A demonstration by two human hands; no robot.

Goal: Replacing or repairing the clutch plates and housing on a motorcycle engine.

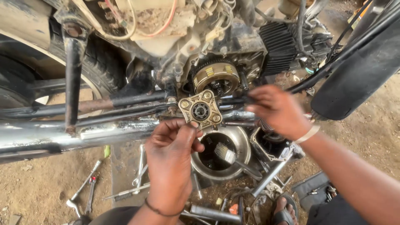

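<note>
- Item one: we are holding up a clutch pressure plate [201, 109] in our left hand [171, 162], thumb and fingertips pinching its lower edge. It is looking brass-coloured and roughly square, with four rounded corner bosses and one dark bearing sitting in its middle.
- Location: the plate is hanging in front of the motorcycle engine [216, 50], just below the clutch assembly [216, 77], whose toothed rim and springs are showing.
- Item two: our right hand [277, 110] is reaching toward the engine with fingers partly curled; we cannot tell whether it is gripping anything. One pale band is circling its wrist.
- Item three: one metal bowl [243, 143] is sitting on the dirt below, with one brush [229, 156] lying in its dark liquid.
- Item four: we are counting at least three wrenches [83, 187] lying scattered on the ground to the left.
- Item five: one chrome exhaust pipe [62, 135] is running across the left side.
</note>
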